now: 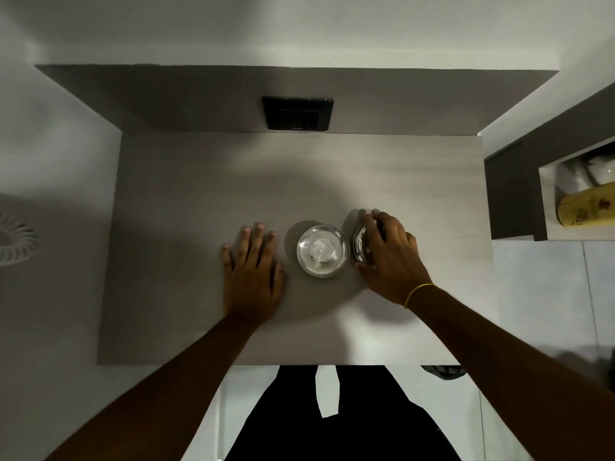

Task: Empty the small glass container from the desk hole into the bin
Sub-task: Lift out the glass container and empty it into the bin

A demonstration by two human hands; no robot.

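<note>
A small round glass container (322, 250) sits in the middle of the grey desk (199, 194), with something pale and crumpled inside it. Just to its right lies a round metal-rimmed lid (360, 242), mostly covered by my right hand (389, 257), whose fingers are curled around the lid. My left hand (253, 271) rests flat on the desk to the left of the container, fingers spread, holding nothing. The desk hole itself cannot be made out. A dark edge of what may be the bin (444, 371) shows below the desk's front right edge.
A black rectangular socket panel (298, 113) is set in the dark back panel of the desk. To the right stands a dark shelf unit (512, 194) holding a yellow tin (587, 209). A white coiled object (13, 236) lies at far left.
</note>
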